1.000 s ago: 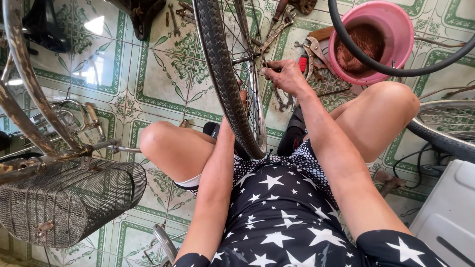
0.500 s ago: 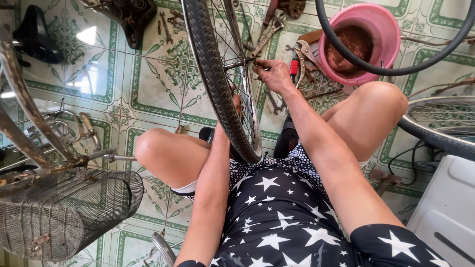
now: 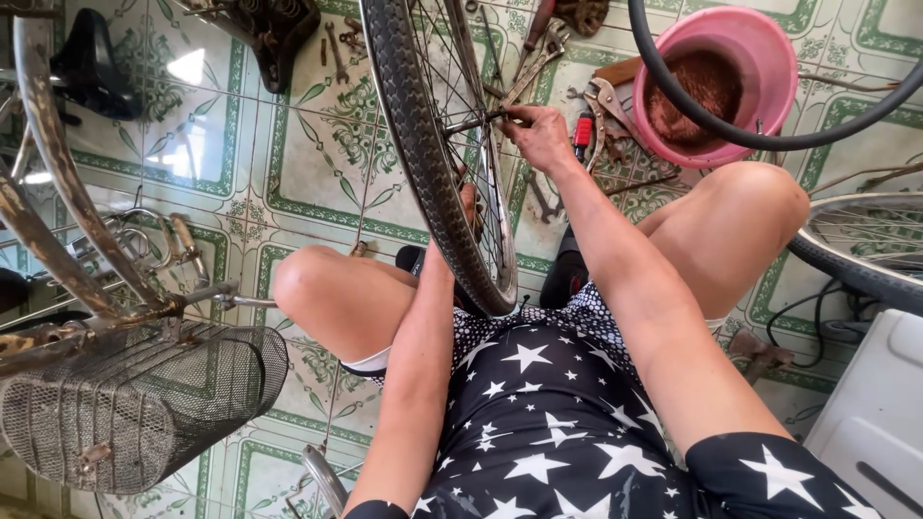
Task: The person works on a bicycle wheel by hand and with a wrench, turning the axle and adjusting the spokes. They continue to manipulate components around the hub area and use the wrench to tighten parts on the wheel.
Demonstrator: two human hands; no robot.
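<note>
We are working at the hub of a bicycle wheel [image 3: 423,154] that stands upright between our knees, its tyre edge-on to us above the tiled floor [image 3: 288,183]. Our right hand [image 3: 540,135] has its grip closed around a slim tool or the axle end at the hub — we cannot tell which — with the fingers curled tight. Our left hand [image 3: 468,207] reaches behind the spokes and is mostly hidden by the tyre; whether its grip is closed on the rim or spokes we cannot tell, though it seems to steady the wheel.

We judge the step in hand to be turning or holding something at the axle. The next move calls for keeping the wheel from rolling while the right hand twists — a firm brace from the left.

Pliers [image 3: 606,101] and other tools lie just beyond the right hand, beside a pink basin [image 3: 769,58]; a wire basket [image 3: 135,413] sits toward the floor's left edge.
</note>
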